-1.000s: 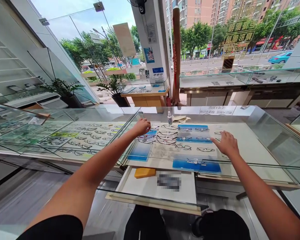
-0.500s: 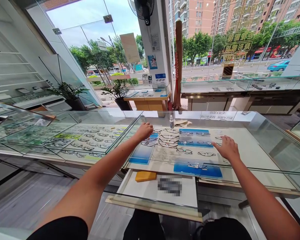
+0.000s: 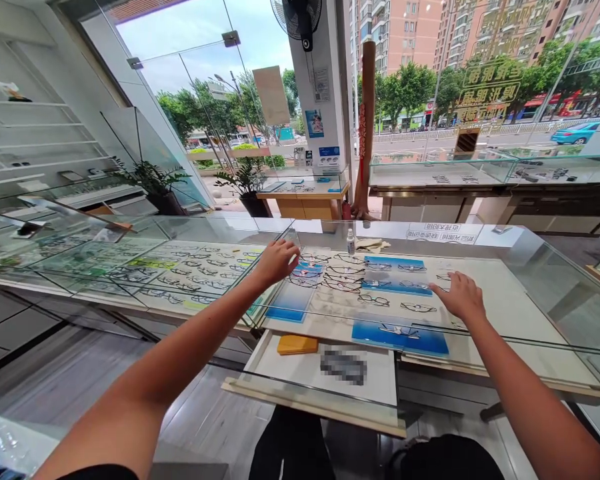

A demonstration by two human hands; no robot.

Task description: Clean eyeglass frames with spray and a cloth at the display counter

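Note:
Both my arms reach into a glass display case of eyeglasses. My left hand hovers at the left end of the white tray, fingers curled loosely over a pair of glasses on a blue card; whether it grips them is unclear. My right hand lies palm down with its fingers spread, over the tray's right part, holding nothing. Rows of thin-framed glasses lie between my hands. A small spray bottle and a folded cloth rest at the tray's far edge.
An orange case lies on a pulled-out lower drawer near me. Another glass case with several glasses adjoins on the left. More counters, potted plants and a pillar with a fan stand behind, before the street windows.
The view has drifted a little to the left and up. My left hand has pulled slightly back and left over the glasses. My right hand has stayed spread over the tray.

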